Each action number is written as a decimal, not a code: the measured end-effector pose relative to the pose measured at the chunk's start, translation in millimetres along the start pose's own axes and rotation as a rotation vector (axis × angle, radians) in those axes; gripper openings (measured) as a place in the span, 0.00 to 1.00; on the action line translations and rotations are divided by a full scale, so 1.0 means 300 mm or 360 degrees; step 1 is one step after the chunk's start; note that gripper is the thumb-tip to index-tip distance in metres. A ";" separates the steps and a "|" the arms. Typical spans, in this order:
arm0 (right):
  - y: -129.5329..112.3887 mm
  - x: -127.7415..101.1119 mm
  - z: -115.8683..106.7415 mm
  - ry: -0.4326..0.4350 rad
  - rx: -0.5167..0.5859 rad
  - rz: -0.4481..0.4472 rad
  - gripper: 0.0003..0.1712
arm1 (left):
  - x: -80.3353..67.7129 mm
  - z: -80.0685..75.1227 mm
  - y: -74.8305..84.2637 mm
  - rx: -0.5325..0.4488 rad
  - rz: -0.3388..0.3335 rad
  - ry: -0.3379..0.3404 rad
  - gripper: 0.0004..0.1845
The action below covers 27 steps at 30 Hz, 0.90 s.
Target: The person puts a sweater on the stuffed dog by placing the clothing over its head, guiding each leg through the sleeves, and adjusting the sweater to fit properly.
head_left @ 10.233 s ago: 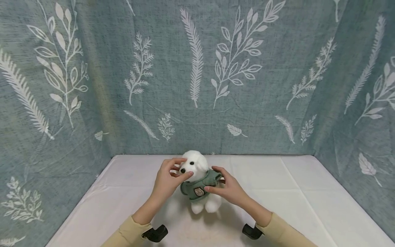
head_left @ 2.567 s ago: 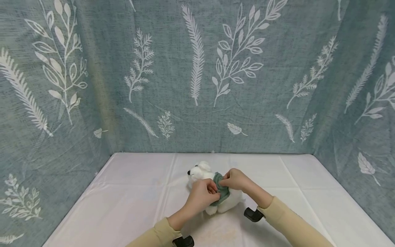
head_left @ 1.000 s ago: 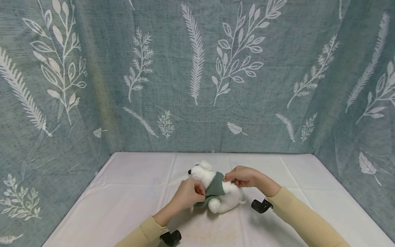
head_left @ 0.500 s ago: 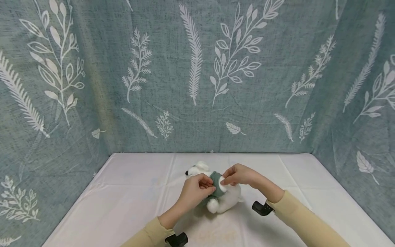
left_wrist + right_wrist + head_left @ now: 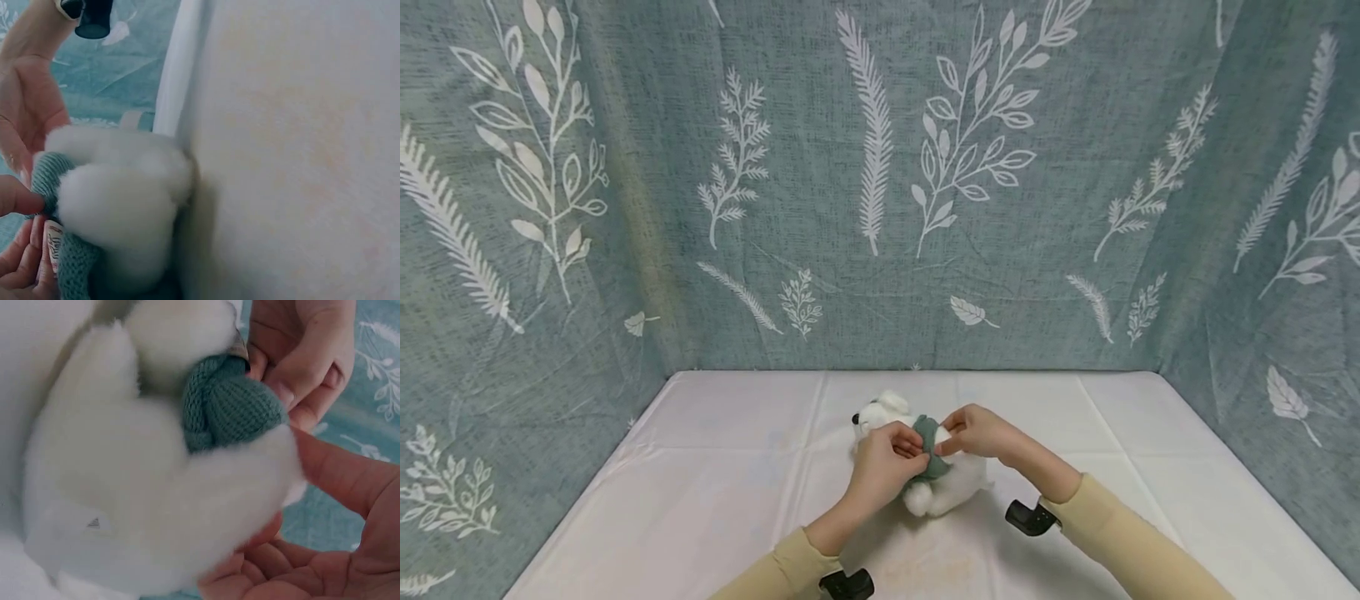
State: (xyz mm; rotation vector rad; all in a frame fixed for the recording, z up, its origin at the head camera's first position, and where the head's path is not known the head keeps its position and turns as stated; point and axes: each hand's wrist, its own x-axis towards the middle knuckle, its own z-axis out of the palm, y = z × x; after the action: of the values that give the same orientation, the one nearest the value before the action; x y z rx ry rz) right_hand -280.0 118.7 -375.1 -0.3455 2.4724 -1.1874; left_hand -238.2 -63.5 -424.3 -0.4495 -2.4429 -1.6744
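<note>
Plush dog [image 5: 943, 487] is lying on the bench [image 5: 715, 500], both hands' grips, left [image 5: 883, 467] and right [image 5: 977, 433], pinching its bunched green sweater [image 5: 928, 433] to work it along the body.

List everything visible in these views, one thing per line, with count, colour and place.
plush dog: one, white, lying on its side at the middle of the table, head toward the left.
knitted sweater: one, green, bunched around the plush dog's body between the two hands.
tablecloth: one, white, creased, covering the table.
backdrop curtain: one, grey-blue with white leaf print, hung behind and along both sides of the table.
wrist cameras: two, black, one at each wrist near the lower edge.
sleeves: two, pale yellow, on both forearms.
left hand: one, pinching the knitted sweater from the left side.
right hand: one, pinching the knitted sweater from the right side.
</note>
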 end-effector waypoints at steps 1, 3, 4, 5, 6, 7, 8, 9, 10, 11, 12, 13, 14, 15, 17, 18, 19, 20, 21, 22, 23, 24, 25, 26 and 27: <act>0.000 0.001 0.000 -0.0005 0.0011 0.0013 0.27 | 0.000 0.002 -0.003 0.0007 0.0014 0.0002 0.06; 0.003 0.005 0.000 -0.0015 0.0040 0.0036 0.27 | -0.002 0.004 -0.007 0.0026 0.0034 0.0006 0.05; 0.003 0.007 0.000 -0.0020 0.0054 0.0049 0.27 | -0.002 0.005 -0.008 0.0040 0.0042 0.0008 0.05; 0.003 0.008 0.000 -0.0020 0.0066 0.0062 0.27 | -0.002 0.005 -0.009 0.0053 0.0047 0.0008 0.05; 0.003 0.009 0.000 -0.0015 0.0077 0.0076 0.27 | -0.002 0.005 -0.009 0.0074 0.0055 0.0009 0.05; 0.003 0.010 -0.001 -0.0023 0.0074 0.0077 0.27 | -0.002 0.005 -0.008 0.0097 0.0057 0.0008 0.05; 0.003 0.011 -0.001 -0.0029 0.0074 0.0080 0.27 | -0.001 0.004 -0.007 0.0117 0.0057 0.0006 0.05; 0.002 0.010 -0.002 -0.0035 0.0072 0.0078 0.27 | 0.000 0.004 -0.006 0.0141 0.0066 0.0006 0.06; 0.001 0.010 -0.003 -0.0035 0.0074 0.0082 0.27 | 0.002 0.004 -0.005 0.0164 0.0072 0.0004 0.06; 0.001 0.010 -0.004 -0.0042 0.0074 0.0080 0.27 | 0.003 0.004 -0.004 0.0190 0.0078 0.0002 0.06; 0.000 0.009 -0.006 -0.0052 0.0068 0.0073 0.27 | 0.004 0.003 -0.002 0.0221 0.0089 0.0002 0.06; -0.001 0.008 -0.008 -0.0063 0.0063 0.0064 0.27 | 0.005 0.003 -0.001 0.0246 0.0102 0.0003 0.07; -0.002 0.008 -0.011 -0.0069 0.0070 0.0061 0.26 | 0.006 0.003 0.000 0.0275 0.0111 0.0011 0.07; -0.003 0.008 -0.014 -0.0081 0.0092 0.0056 0.25 | 0.007 0.002 0.000 0.0307 0.0122 0.0023 0.07; -0.003 0.008 -0.023 -0.0124 0.0140 0.0043 0.24 | 0.009 0.000 -0.001 0.0341 0.0118 0.0034 0.07; -0.002 0.008 -0.027 -0.0150 0.0165 0.0035 0.23 | 0.010 -0.001 -0.002 0.0349 0.0116 0.0038 0.07; 0.000 0.009 -0.031 -0.0175 0.0194 0.0031 0.23 | 0.012 -0.002 -0.005 0.0351 0.0113 0.0039 0.07; 0.002 0.010 -0.035 -0.0204 0.0223 0.0027 0.23 | 0.014 -0.004 -0.006 0.0353 0.0104 0.0039 0.07; 0.003 0.011 -0.038 -0.0235 0.0246 0.0020 0.23 | 0.017 -0.006 -0.009 0.0356 0.0098 0.0040 0.07; 0.005 0.013 -0.041 -0.0254 0.0253 0.0018 0.24 | 0.020 -0.009 -0.011 0.0365 0.0095 0.0040 0.07; 0.007 0.016 -0.044 -0.0270 0.0256 0.0019 0.25 | 0.024 -0.013 -0.012 0.0377 0.0100 0.0047 0.07; 0.009 0.019 -0.046 -0.0284 0.0263 0.0025 0.25 | 0.029 -0.018 -0.014 0.0388 0.0100 0.0062 0.07; 0.011 0.021 -0.048 -0.0294 0.0268 0.0032 0.26 | 0.034 -0.023 -0.018 0.0407 0.0099 0.0080 0.07; 0.010 0.023 -0.050 -0.0301 0.0276 0.0042 0.27 | 0.038 -0.029 -0.020 0.0417 0.0089 0.0096 0.07; 0.011 0.024 -0.051 -0.0301 0.0286 0.0053 0.28 | 0.041 -0.035 -0.023 0.0424 0.0078 0.0108 0.07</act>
State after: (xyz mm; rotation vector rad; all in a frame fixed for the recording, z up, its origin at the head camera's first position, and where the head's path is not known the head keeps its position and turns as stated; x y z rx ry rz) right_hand -293.3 128.6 -370.4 -0.3479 2.1846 -1.2886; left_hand -252.6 -73.7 -423.0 -0.4047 -2.5328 -1.2978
